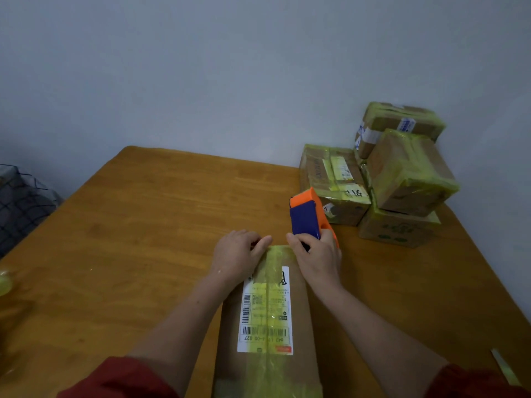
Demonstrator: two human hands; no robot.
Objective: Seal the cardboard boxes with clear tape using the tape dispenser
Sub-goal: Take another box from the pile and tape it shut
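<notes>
**Cardboard box (301, 317) and tape dispenser (306, 216) at the far end of the seam**

Brown box lying lengthwise on the wooden worktop (143, 225), near its front centre. A yellowish tape strip (275, 254) runs along the top, over a white label (265, 311). Left hand (238, 254) rests palm down on the far left corner of the box, fingers relaxed. Right hand (319, 259) grips the orange-and-blue tape dispenser at the strip's far end. The hands sit apart, one on each side of the tape. Taped boxes (402, 173) are stacked at the far right, against a grey wall (230, 67).
</notes>
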